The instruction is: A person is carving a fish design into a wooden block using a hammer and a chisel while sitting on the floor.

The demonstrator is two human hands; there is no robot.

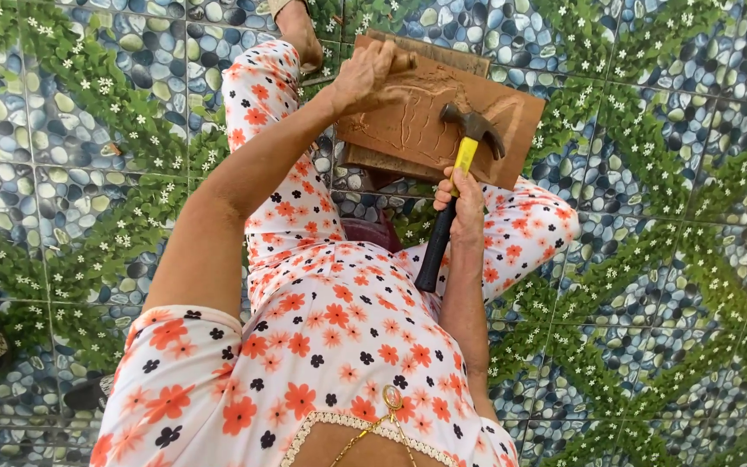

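Right hand (462, 207) grip clenched on hammer (456, 186) | head over wooden board (443, 112) | left hand (365, 78) fisted, contents unclear

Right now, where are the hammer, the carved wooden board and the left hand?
hammer (471, 130): head view, on its metal head.
carved wooden board (417, 121): head view, on its carved face.
left hand (365, 78): head view, on its back.

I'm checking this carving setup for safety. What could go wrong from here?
1. The left hand grips a tool on the wooden panel, close to where the hammer points; a missed blow could strike its fingers.
2. The panel seems to rest over the person's legs, not a bench, so it may shift under a blow.
3. The right hand holds the hammer mid-handle, possibly reducing control.
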